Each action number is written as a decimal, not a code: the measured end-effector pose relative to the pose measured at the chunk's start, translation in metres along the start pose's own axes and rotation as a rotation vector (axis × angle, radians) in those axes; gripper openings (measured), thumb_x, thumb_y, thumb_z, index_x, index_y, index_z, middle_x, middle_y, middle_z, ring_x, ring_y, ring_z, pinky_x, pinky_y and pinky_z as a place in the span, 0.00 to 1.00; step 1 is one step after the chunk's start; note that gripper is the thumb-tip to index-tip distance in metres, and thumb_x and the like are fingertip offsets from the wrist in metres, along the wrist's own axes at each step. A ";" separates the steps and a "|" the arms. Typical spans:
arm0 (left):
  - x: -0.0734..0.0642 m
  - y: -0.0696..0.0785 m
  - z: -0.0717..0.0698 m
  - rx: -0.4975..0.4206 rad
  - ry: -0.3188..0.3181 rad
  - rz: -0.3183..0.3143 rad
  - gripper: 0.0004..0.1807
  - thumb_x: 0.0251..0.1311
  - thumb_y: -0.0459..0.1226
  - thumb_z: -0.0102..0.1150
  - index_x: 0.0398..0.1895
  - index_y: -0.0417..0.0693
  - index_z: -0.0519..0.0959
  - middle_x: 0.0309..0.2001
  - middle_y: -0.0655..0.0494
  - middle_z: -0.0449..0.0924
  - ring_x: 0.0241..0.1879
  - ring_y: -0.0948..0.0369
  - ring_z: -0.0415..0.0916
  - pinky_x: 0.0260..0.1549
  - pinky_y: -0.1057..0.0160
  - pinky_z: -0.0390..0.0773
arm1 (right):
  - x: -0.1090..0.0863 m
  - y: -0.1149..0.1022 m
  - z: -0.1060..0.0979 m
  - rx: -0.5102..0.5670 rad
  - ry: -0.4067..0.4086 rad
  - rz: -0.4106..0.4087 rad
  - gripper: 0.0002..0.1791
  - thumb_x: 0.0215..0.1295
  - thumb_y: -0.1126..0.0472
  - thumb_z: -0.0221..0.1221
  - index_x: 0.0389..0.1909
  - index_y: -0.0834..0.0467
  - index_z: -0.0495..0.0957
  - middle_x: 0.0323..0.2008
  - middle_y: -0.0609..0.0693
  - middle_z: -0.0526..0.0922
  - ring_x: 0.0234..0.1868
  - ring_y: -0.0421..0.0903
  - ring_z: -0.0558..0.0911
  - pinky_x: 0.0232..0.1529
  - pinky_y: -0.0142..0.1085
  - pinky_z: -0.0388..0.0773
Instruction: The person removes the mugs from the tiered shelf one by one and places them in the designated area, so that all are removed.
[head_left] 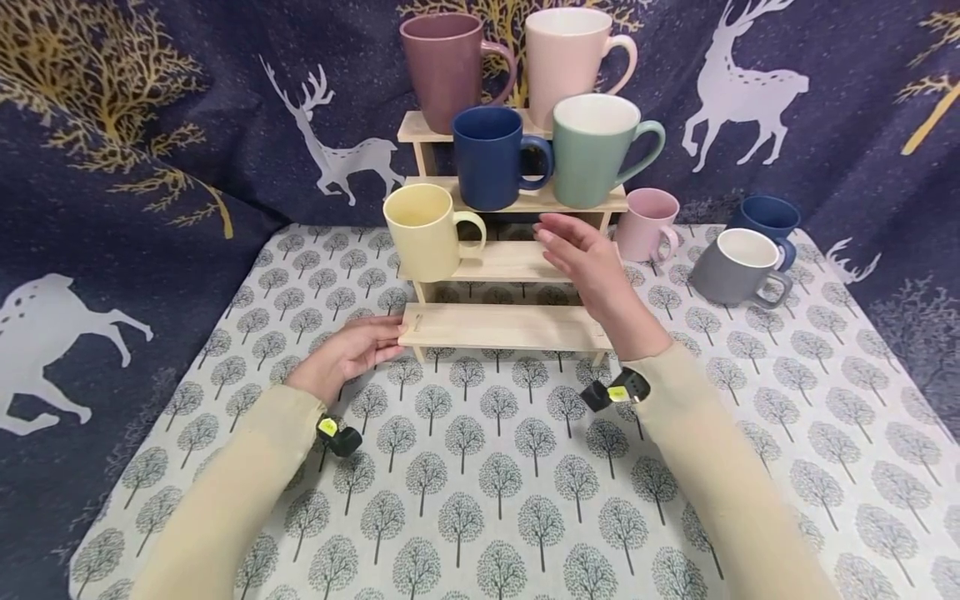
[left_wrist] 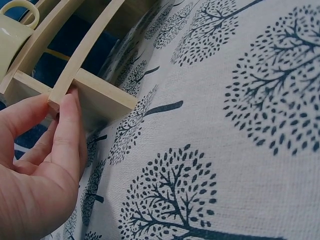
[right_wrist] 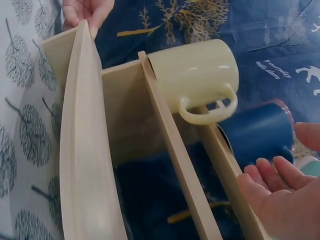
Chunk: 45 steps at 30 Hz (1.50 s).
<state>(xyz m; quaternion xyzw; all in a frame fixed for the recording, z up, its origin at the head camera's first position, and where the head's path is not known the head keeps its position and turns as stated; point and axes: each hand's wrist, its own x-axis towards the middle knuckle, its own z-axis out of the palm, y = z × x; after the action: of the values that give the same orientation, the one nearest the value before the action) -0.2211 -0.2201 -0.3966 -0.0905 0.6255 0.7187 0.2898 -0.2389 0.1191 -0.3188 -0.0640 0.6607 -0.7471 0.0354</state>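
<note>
Rack [head_left: 506,327] upright; long axis left to right

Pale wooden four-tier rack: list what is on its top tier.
The rack holds, on its top tier, a handled, tapered plum mug and a handled, tapered pale pink mug. A handled navy mug and a tapered green mug in front hide their lower right parts.

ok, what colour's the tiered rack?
The tiered rack is light tan wood; best in the head view.
</note>
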 end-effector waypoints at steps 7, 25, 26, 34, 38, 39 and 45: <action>0.000 0.000 -0.001 -0.021 -0.009 0.001 0.34 0.75 0.27 0.47 0.79 0.32 0.46 0.34 0.60 0.88 0.34 0.67 0.88 0.43 0.78 0.89 | 0.018 0.005 0.022 -0.171 -0.025 -0.057 0.27 0.75 0.64 0.57 0.71 0.67 0.69 0.70 0.65 0.73 0.71 0.54 0.75 0.77 0.40 0.74; 0.001 0.000 -0.002 -0.023 -0.026 0.006 0.34 0.76 0.27 0.45 0.79 0.32 0.46 0.34 0.59 0.88 0.33 0.66 0.88 0.42 0.79 0.89 | 0.047 0.006 0.066 -0.254 -0.041 0.002 0.24 0.74 0.62 0.60 0.68 0.63 0.74 0.67 0.60 0.79 0.66 0.51 0.79 0.65 0.36 0.83; 0.001 0.000 -0.001 -0.026 -0.028 0.006 0.34 0.76 0.27 0.45 0.79 0.32 0.46 0.34 0.59 0.88 0.33 0.66 0.88 0.42 0.79 0.89 | 0.048 0.006 0.067 -0.254 -0.036 0.008 0.24 0.74 0.61 0.60 0.68 0.63 0.74 0.66 0.60 0.79 0.65 0.50 0.80 0.64 0.36 0.84; -0.001 0.001 -0.002 -0.031 -0.036 0.010 0.34 0.76 0.27 0.46 0.79 0.31 0.45 0.34 0.58 0.88 0.33 0.66 0.88 0.42 0.79 0.89 | 0.050 0.008 0.071 -0.297 0.007 -0.062 0.19 0.74 0.63 0.60 0.60 0.69 0.79 0.56 0.67 0.84 0.53 0.49 0.84 0.53 0.31 0.87; 0.000 0.000 -0.002 -0.040 -0.047 0.012 0.34 0.76 0.27 0.45 0.79 0.31 0.44 0.34 0.58 0.88 0.33 0.66 0.88 0.41 0.78 0.89 | 0.049 0.011 0.074 -0.352 0.048 -0.114 0.16 0.73 0.64 0.60 0.56 0.69 0.81 0.51 0.68 0.86 0.46 0.46 0.86 0.41 0.22 0.83; 0.000 0.000 -0.002 -0.041 -0.048 0.012 0.34 0.76 0.27 0.45 0.79 0.31 0.44 0.34 0.58 0.88 0.33 0.66 0.88 0.41 0.78 0.89 | 0.048 0.011 0.075 -0.358 0.059 -0.123 0.15 0.73 0.65 0.60 0.55 0.69 0.81 0.50 0.68 0.86 0.45 0.45 0.86 0.38 0.21 0.81; 0.002 -0.001 -0.002 -0.026 -0.043 0.018 0.34 0.76 0.27 0.44 0.79 0.31 0.45 0.34 0.59 0.88 0.33 0.66 0.88 0.42 0.78 0.89 | 0.047 0.014 0.077 -0.373 0.101 -0.160 0.14 0.73 0.64 0.61 0.52 0.68 0.83 0.46 0.67 0.87 0.36 0.37 0.81 0.30 0.19 0.73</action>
<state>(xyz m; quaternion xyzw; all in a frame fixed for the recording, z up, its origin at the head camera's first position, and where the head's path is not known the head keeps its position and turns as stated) -0.2227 -0.2210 -0.3989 -0.0733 0.6105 0.7312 0.2953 -0.2747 0.0356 -0.3213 -0.0845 0.7812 -0.6146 -0.0697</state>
